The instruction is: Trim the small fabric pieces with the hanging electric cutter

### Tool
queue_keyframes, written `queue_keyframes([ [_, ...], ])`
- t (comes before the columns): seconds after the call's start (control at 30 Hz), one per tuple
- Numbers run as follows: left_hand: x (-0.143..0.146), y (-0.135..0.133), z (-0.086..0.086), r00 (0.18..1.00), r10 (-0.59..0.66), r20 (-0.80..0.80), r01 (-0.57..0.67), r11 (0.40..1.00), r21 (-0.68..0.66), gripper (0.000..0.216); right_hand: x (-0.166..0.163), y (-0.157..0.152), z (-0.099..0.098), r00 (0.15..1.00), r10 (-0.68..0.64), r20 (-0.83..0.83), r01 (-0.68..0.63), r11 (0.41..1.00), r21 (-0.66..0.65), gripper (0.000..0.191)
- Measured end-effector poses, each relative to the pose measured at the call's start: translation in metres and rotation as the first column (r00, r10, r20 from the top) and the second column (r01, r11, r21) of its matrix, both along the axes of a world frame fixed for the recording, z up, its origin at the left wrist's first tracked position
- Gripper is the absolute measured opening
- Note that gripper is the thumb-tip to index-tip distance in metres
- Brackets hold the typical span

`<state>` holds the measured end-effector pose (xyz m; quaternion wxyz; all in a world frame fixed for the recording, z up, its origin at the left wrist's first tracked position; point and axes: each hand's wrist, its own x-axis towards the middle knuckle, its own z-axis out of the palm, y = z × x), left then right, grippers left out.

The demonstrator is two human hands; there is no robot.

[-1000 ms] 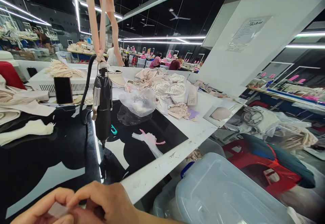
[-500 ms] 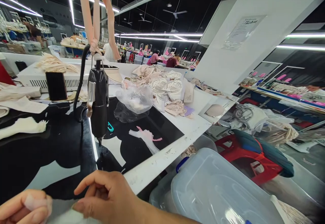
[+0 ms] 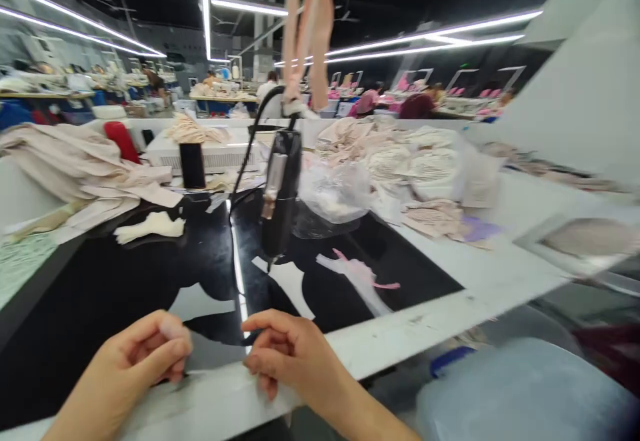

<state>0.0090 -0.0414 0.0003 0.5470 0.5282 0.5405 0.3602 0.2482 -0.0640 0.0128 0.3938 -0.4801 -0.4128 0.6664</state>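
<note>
My left hand (image 3: 133,364) and my right hand (image 3: 287,354) rest at the near edge of the glossy black table top (image 3: 100,287). Both have their fingers curled in a pinch. Between them stretches a thin pale piece of fabric (image 3: 215,354), held at its left end by the left hand and at its right end by the right; it is blurred. Just beyond the hands a black hand tool (image 3: 280,191) with a cable hangs point-down from beige straps (image 3: 307,27) over the table.
A crumpled plastic bag (image 3: 335,191), a pile of lace cups (image 3: 415,161) and a pink scrap (image 3: 360,274) lie to the right. Beige fabric (image 3: 75,161) is heaped at left near a black cylinder (image 3: 193,164). A clear plastic bin (image 3: 525,394) stands below right. Other people work far behind.
The view has swung left and down. Both hands have come up into view and moved apart, with the pale piece now spread between them.
</note>
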Motion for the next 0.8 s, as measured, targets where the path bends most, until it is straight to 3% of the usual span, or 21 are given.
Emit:
queue_keyframes([
  [0.07,0.008,0.000,0.018,0.997,-0.046,0.059,0.048,0.998,-0.034,0.030,0.001,0.003,0.003,0.997,0.043,0.063,-0.044,0.999,0.013,0.022],
  [0.17,0.012,0.000,0.030,0.996,-0.025,0.085,0.026,1.000,-0.012,0.026,0.002,0.006,0.006,0.985,0.099,0.142,-0.108,0.993,0.056,0.009],
  [0.37,0.003,0.000,0.027,0.998,-0.028,0.058,0.029,0.999,-0.014,0.028,0.000,0.008,0.014,0.976,0.097,0.195,-0.106,0.994,0.037,0.021],
  [0.53,0.005,-0.002,0.030,0.998,0.046,0.036,-0.043,0.997,-0.063,0.041,0.000,0.010,0.022,0.975,0.116,0.189,-0.113,0.993,-0.029,0.037],
  [0.8,0.001,0.000,0.022,0.991,-0.024,0.129,0.050,0.978,-0.201,0.056,-0.004,0.008,0.018,0.992,0.123,0.020,-0.118,0.979,-0.164,0.050],
])
